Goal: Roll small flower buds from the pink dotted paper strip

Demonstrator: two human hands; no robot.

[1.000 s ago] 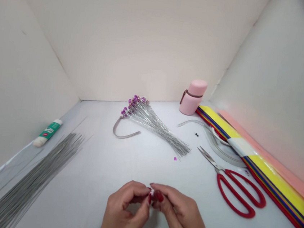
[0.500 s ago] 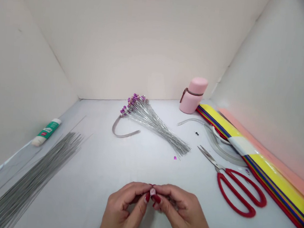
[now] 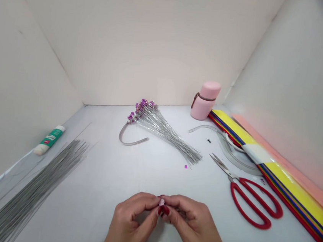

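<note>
Low in the centre, my left hand (image 3: 133,220) and my right hand (image 3: 193,224) meet fingertip to fingertip. Between the pinched thumbs and index fingers is a small pale pink, shiny piece (image 3: 161,202); most of it is hidden by the fingers, so its exact kind is unclear. Both hands are closed on it. Beyond them lies a bundle of silver wire stems (image 3: 167,131) topped with purple foil blossoms (image 3: 143,105). A clear curved strip (image 3: 131,144) rests beside the blossoms. Red-handled scissors (image 3: 239,179) lie to the right, blades slightly apart.
Loose grey wires (image 3: 39,185) spread along the left, beside a green and white glue stick (image 3: 49,140). A pink flask (image 3: 205,100) stands at the back. Multicoloured sheets (image 3: 288,180) and a coil of clear strip (image 3: 233,155) lie right. Purple scraps (image 3: 186,166) dot the table.
The thumbs have come together and now cover more of the small pink piece. The hands otherwise stay in nearly the same place.
</note>
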